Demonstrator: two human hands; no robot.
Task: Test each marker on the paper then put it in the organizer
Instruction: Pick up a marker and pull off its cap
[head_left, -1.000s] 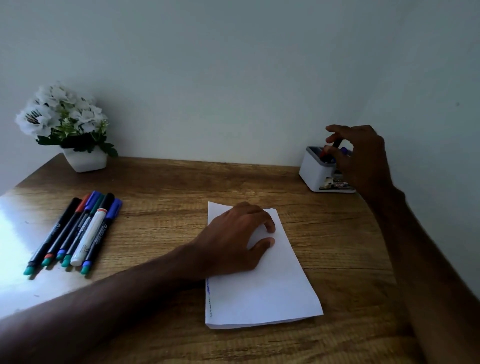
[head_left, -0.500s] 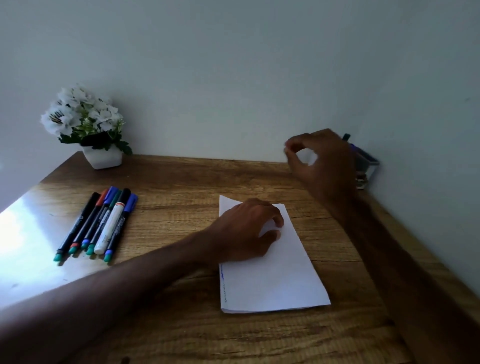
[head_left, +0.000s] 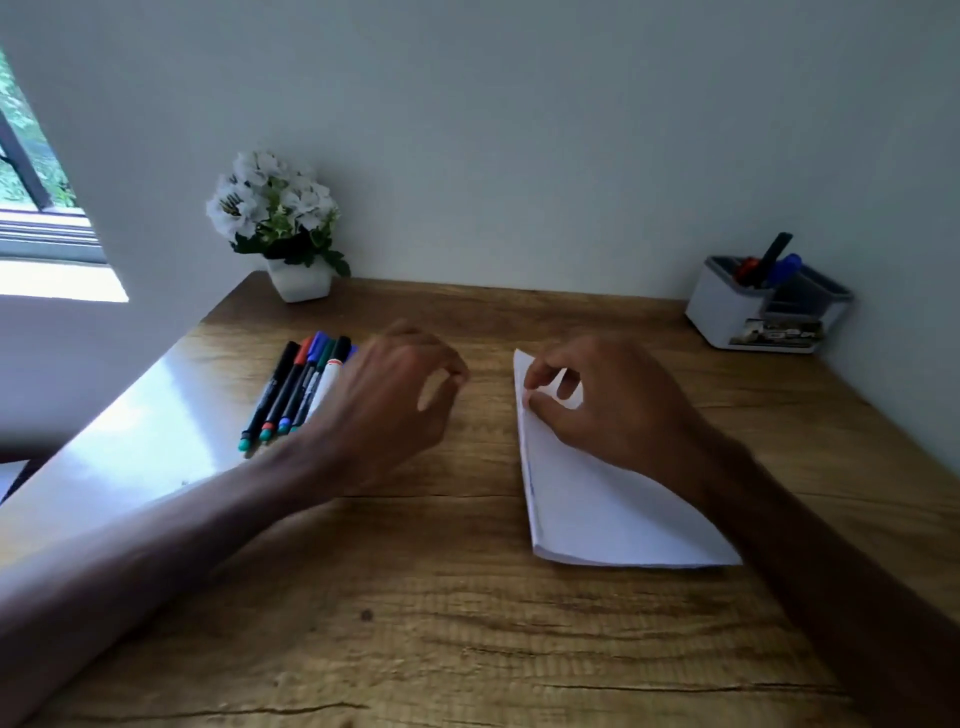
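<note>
Fingertips (head_left: 540, 410) of curled right hand (head_left: 618, 405) touch paper (head_left: 597, 509).

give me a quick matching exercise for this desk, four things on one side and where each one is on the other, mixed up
Things:
1. flower pot
2. organizer
3. paper
4. loose markers

Places:
A. under the right hand
B. far right corner of the desk
C. in a row, partly hidden by the left hand
D. far left corner of the desk

Pairs: 1-D, 2-B, 3-A, 4-C
</note>
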